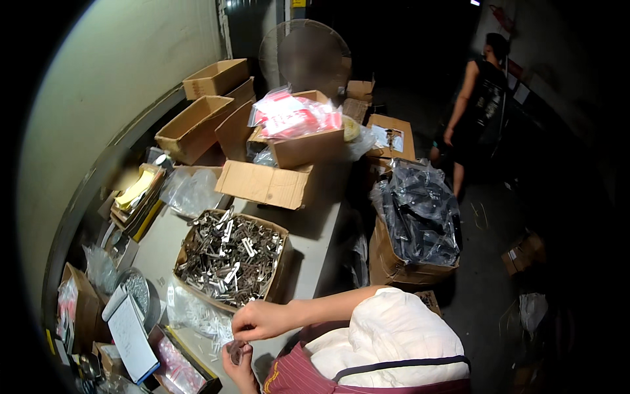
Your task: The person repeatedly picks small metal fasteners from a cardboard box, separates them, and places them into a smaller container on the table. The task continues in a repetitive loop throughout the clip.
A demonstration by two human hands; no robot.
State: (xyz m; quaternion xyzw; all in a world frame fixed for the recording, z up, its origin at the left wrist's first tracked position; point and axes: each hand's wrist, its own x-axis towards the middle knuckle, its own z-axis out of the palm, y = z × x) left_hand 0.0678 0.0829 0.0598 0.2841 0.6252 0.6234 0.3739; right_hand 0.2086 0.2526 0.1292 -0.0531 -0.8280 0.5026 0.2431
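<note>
My left hand is closed round a small dark metal piece at the table's near edge. Just above it, my right hand has its fingers pinched together over the left hand; what they grip is too small to make out. Beyond both hands stands a cardboard box heaped with dark and silvery narrow metal pieces. Beside my right hand, a clear plastic bag lies against the box, with small white pieces spilling from it.
A clipboard with paper, a bowl of small parts and a box of pink bags sit at the left. Cartons and a fan stand farther back. Right of the table is a box of wrapped black parts; a person stands beyond.
</note>
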